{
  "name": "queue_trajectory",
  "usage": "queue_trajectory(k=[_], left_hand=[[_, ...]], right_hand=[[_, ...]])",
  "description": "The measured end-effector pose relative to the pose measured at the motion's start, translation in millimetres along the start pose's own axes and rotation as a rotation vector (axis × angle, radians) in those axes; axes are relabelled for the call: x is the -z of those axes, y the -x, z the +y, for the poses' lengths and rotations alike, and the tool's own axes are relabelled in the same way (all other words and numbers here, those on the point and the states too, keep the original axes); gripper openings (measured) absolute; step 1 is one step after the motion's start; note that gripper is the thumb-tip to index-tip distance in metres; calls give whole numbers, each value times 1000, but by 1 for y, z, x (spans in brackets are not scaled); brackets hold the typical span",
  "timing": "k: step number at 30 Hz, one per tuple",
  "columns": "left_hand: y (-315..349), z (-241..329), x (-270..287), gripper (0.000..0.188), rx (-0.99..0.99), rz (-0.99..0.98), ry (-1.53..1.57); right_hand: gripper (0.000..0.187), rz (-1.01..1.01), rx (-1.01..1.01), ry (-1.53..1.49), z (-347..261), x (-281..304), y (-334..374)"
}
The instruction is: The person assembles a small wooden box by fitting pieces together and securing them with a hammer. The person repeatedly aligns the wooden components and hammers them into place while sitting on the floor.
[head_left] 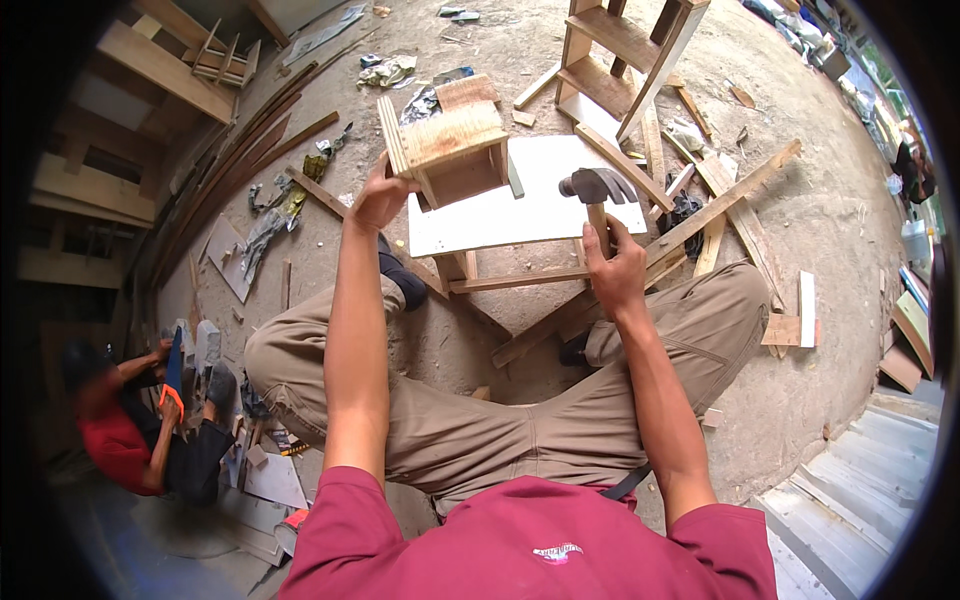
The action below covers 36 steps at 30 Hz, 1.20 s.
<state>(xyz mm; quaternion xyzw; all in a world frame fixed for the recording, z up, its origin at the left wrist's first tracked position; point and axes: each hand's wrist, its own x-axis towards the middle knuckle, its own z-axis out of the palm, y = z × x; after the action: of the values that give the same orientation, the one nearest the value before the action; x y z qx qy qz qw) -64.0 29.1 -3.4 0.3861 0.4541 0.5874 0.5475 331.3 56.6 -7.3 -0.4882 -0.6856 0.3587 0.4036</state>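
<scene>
In my left hand [382,195] is a small wooden box [455,140], gripped at its left side and tilted above a low table. Its near side shows a dark opening. My right hand [618,262] is closed round the wooden handle of a claw hammer [598,187], whose dark metal head points up over the table's right end. Below both hands stands the low table, with a white top [465,230] and a bare wooden frame. The hammer and the box are apart.
Loose wooden planks [715,215] lie crossed to the right. A wooden shelf frame [615,50] stands at the far side. Crumpled foil scraps [275,215] litter the ground at left. A person in red [115,440] sits lower left, holding an orange-handled saw [173,385]. Metal sheets [850,490] lie lower right.
</scene>
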Motion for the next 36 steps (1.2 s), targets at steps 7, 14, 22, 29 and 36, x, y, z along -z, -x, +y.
queue_trajectory(k=[7, 14, 22, 29, 36], left_hand=[[34, -35, 23, 76, 266, -7, -211], [46, -22, 4, 66, 257, 28, -304], [56, -38, 20, 77, 286, 61, -284], [68, 12, 1, 110, 179, -44, -285], [25, 73, -90, 130, -143, 86, -1472]], right_hand=[[38, -118, 101, 45, -28, -13, -42], [37, -487, 137, 155, -3, -63, -61], [38, -317, 161, -11, -18, -69, -54], [32, -168, -64, -38, -3, -62, -43], [28, -133, -262, -128, 41, -65, -44]])
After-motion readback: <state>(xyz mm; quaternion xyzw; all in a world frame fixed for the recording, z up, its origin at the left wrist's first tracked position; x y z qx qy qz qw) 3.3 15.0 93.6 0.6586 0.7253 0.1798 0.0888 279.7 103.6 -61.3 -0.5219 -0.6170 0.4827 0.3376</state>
